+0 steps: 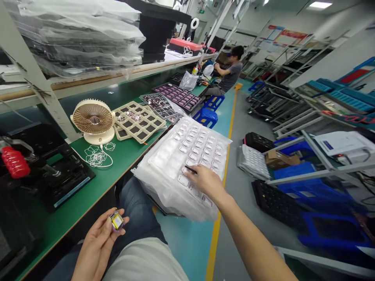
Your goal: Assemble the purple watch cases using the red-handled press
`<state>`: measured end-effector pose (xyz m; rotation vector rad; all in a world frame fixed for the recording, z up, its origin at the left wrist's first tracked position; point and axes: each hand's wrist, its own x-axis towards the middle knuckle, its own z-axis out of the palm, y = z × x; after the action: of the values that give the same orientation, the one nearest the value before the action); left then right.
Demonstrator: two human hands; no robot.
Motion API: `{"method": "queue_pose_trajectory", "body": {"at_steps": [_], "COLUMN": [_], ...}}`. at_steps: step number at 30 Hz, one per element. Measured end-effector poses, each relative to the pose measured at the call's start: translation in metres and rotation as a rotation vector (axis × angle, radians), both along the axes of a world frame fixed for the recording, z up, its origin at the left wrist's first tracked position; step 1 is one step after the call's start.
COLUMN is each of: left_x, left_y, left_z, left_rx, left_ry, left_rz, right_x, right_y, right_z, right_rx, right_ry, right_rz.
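Note:
My left hand (98, 242) is low near my lap, fingers pinched round a small square part with a yellow face (117, 221). My right hand (205, 180) reaches out over a clear plastic blister tray (190, 148) with many small pockets, lying on a stack of plastic-wrapped trays. Its fingertips are pinched on a thin dark item (190, 169) at a pocket on the tray's near side; I cannot make out what the item is.
A green workbench (117, 164) runs along the left with a small beige fan (93, 121), a coiled white cable, beige and purple compartment trays and a black fixture (58, 171) with a red handle. Blue stools, racks and crates fill the right. Another person sits far down the bench.

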<state>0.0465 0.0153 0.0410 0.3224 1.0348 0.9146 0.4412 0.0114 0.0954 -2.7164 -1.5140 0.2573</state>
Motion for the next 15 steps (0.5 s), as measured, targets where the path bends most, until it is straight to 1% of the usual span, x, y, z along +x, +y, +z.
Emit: {"method": "queue_pose_trajectory", "body": {"at_steps": [4, 7, 12, 15], "left_x": [-0.004, -0.007, -0.011, -0.009], "left_y": [0.000, 0.000, -0.001, -0.001], "left_z": [-0.001, 0.000, -0.001, 0.000], "left_rx": [0.022, 0.026, 0.014, 0.000], "left_ry": [-0.021, -0.020, -0.035, -0.049], "left_rz": [-0.020, -0.033, -0.045, -0.067], "right_x": [0.001, 0.001, 0.005, 0.005], "right_y": [0.004, 0.005, 0.007, 0.008], "right_z": [-0.007, -0.005, -0.001, -0.001], "right_rx": [-0.056, -0.077, -0.045, -0.060], "right_ry": [-0.020, -0.020, 0.011, 0.013], "right_rz": [-0.034, -0.035, -0.007, 0.000]}}
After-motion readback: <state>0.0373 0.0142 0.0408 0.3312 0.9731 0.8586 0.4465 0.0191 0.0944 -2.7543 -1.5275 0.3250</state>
